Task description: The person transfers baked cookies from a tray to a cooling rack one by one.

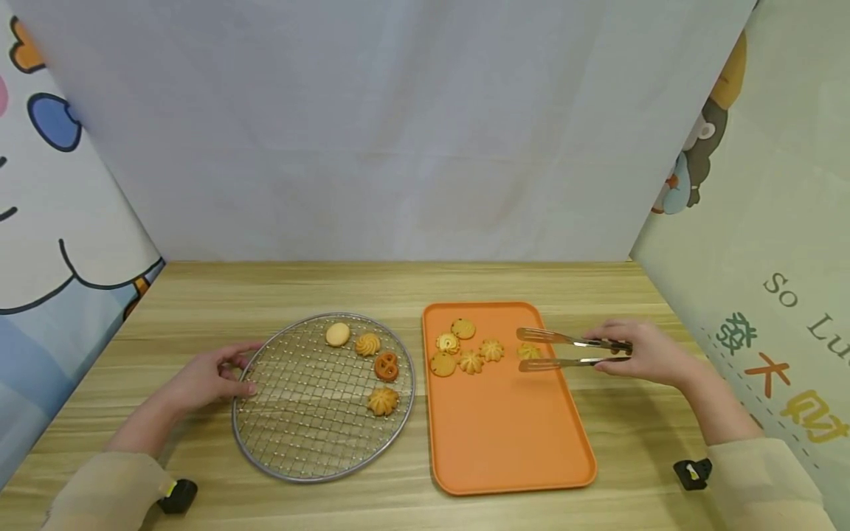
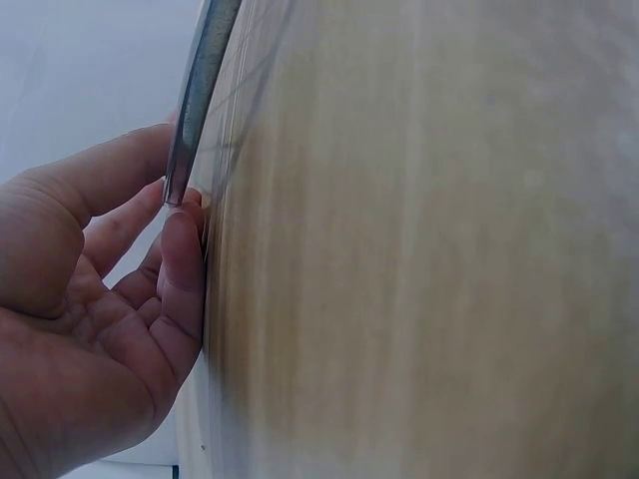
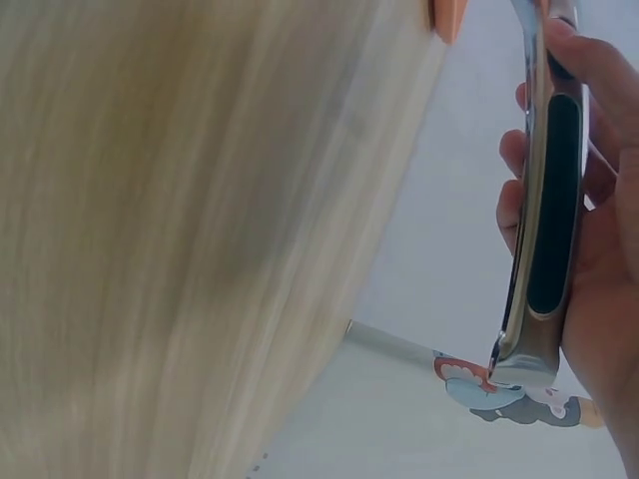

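Note:
My left hand (image 1: 209,380) pinches the left rim of a round wire cooling rack (image 1: 302,480). In the left wrist view the thumb lies over the rim, with fingers curled below it. On the rack's right half sit a plain round cookie (image 1: 337,335), a swirled cookie (image 1: 367,344), a pretzel-shaped cookie (image 1: 386,366) and a flower-shaped cookie (image 1: 382,401). My right hand (image 1: 640,352) holds metal tongs (image 1: 541,336) by their dark-inlaid handles. The tongs are spread, their slotted ends on either side of a yellowish cookie (image 1: 529,352) on the orange tray (image 1: 508,435).
Toward the tray's far left lie several more cookies, among them a round one (image 1: 443,363) and a flower-shaped one (image 1: 492,349). Rack and tray stand side by side on a wood-grain table (image 1: 398,284). A pale curtain (image 1: 398,147) rises behind, with printed panels on both sides.

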Demonstrator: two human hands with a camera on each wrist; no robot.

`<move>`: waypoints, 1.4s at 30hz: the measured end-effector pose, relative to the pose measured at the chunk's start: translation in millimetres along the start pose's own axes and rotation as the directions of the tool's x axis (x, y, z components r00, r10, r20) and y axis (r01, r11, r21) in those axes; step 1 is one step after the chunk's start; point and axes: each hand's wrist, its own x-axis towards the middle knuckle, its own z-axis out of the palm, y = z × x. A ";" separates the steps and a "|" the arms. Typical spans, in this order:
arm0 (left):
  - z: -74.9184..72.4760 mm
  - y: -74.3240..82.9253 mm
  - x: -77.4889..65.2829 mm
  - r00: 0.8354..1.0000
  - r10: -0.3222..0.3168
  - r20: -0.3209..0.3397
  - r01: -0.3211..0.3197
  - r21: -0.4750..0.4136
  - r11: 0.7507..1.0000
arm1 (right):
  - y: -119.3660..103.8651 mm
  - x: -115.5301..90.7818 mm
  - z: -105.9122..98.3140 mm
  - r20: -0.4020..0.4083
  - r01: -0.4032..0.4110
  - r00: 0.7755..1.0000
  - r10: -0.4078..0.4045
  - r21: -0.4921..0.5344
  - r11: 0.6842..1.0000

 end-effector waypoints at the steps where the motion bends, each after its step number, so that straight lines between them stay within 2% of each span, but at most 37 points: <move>1: 0.0 -0.1 0.0 1.000 0.001 0.000 -0.001 -0.001 1.000 | 0.3 -0.1 0.4 0.005 -0.006 1.000 0.006 -0.002 1.000; 9: 0.3 0.9 -1.0 1.000 0.008 -0.003 -0.008 -0.015 1.000 | -1.3 1.1 -0.2 0.030 -0.042 0.999 0.042 -0.027 0.999; 15: 1.6 0.2 -0.9 0.999 0.039 -0.003 -0.039 -0.001 0.999 | -4.8 3.6 -6.2 0.094 -0.127 0.987 0.133 -0.073 0.989; 18: 1.6 0.1 -0.7 0.999 0.033 -0.004 -0.034 -0.005 0.999 | -5.4 4.9 -8.0 0.113 -0.143 0.982 0.154 -0.100 0.985; 35: 1.1 -1.8 0.0 1.000 0.012 -0.010 -0.012 -0.012 1.000 | -5.7 8.7 -9.2 0.135 -0.118 0.982 0.135 -0.125 0.985; 42: 1.3 -1.4 0.0 1.000 0.023 -0.001 -0.023 -0.018 1.000 | -7.3 10.0 -9.9 0.141 -0.112 0.981 0.133 -0.143 0.983</move>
